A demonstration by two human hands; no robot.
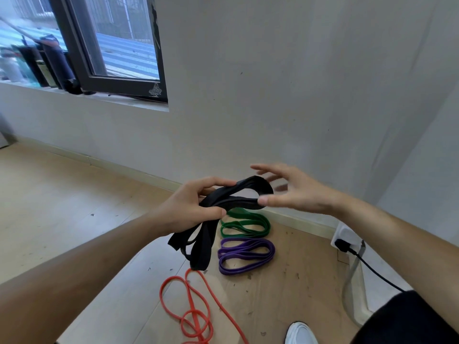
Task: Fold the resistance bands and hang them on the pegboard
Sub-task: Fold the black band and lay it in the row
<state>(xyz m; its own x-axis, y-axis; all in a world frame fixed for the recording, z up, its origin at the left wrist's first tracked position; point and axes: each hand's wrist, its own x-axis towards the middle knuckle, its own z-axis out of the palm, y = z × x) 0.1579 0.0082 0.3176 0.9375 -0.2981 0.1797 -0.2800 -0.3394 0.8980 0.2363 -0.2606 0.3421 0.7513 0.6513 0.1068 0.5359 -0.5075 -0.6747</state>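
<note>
Left forearm (74, 264) is held up; black band (238, 194) is clamped mid-bundle by left hand (188, 209), keeping folds together; right hand (298, 192) is held at the loop, fingers (263, 168) spread.

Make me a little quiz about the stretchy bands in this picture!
1. True or false: the left hand grips the black band.
2. How many bands lie on the floor? A one, B three, C six.
3. Fill in: the loose, unfolded band on the floor is ___.
Key: 1 true; 2 B; 3 the orange band.
</note>
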